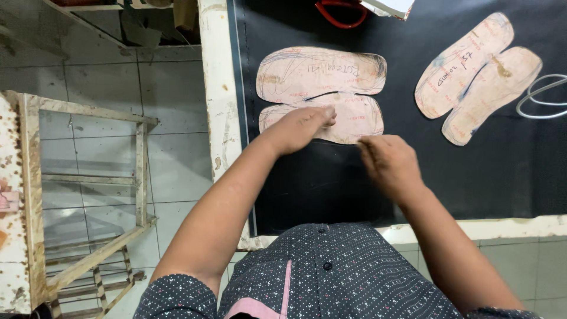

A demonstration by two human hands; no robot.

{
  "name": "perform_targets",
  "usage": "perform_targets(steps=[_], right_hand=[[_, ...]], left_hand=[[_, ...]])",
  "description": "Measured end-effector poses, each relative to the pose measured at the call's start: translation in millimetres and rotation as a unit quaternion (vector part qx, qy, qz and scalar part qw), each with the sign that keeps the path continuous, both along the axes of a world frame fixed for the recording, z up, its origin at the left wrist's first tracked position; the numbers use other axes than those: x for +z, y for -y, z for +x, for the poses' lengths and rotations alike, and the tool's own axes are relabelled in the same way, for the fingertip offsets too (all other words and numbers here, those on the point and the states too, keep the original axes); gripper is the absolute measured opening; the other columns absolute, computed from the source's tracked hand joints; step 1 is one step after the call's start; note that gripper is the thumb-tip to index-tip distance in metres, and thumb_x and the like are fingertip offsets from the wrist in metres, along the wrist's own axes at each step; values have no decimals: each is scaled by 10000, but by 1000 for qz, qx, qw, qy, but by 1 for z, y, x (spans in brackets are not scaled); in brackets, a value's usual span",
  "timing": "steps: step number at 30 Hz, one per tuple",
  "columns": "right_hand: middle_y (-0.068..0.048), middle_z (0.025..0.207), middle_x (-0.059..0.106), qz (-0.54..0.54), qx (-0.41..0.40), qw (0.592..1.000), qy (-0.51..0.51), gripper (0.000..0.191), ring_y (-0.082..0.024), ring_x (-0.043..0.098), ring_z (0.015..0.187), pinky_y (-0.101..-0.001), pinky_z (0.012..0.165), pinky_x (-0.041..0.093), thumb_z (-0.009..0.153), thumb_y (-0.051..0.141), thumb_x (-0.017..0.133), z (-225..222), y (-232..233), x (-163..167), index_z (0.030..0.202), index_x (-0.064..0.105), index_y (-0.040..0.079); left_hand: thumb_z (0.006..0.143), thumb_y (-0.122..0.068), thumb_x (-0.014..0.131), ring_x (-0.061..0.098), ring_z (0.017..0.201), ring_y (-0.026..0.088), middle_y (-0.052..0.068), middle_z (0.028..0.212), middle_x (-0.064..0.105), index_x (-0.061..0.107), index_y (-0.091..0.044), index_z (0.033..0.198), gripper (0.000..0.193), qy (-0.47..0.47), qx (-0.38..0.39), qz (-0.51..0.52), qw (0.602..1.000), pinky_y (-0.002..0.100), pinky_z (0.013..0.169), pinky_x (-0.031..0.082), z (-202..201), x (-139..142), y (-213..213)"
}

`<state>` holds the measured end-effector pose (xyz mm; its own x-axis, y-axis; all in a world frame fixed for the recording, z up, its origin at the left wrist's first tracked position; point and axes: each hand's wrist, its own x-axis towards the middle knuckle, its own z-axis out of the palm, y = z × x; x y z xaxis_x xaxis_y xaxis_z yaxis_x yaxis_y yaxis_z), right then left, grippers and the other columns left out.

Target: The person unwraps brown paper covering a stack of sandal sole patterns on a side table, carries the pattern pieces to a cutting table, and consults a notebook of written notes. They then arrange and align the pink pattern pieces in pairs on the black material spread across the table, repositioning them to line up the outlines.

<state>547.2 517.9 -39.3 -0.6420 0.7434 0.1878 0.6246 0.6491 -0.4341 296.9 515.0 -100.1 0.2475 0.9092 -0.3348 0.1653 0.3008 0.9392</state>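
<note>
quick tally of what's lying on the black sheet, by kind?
Sole-shaped cardboard templates: 4, one pair under the left hand, one pair to the right
Red-handled scissors: 1, partly cut off at the top edge
White cord loop: 1
White object at the top edge: 1, kind unclear
Total: 7

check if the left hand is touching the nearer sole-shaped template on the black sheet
Touching: the head view shows the left hand with fingertips pressed flat on the nearer sole-shaped template, no gap visible.
</note>
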Motion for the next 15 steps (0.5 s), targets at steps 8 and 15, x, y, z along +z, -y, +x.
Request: perform_targets(steps=[8, 15], right_hand=[[-139, 1005, 727, -142, 75, 979, -126, 153, -343, 698, 933, -433, 793, 557, 972, 154, 696, -76, 9, -26, 1086, 690, 51], [-109, 938, 752, -261, 23, 950, -167, 159, -220, 719, 816, -344, 747, 576, 982, 147, 671, -75, 20, -16, 1099, 719, 52]], left_hand=[[999, -635, 303, 608, 1298, 229, 148, 1381, 665, 646, -7, 1352, 798, 109, -12, -174, 979, 336, 1096, 448, -17, -1, -17], [1044, -419, 399, 615, 1305, 251, 134, 1368, 680, 648, -15, 1335, 557, 73, 2, -5, 997, 350, 1136, 432, -13, -11, -2]])
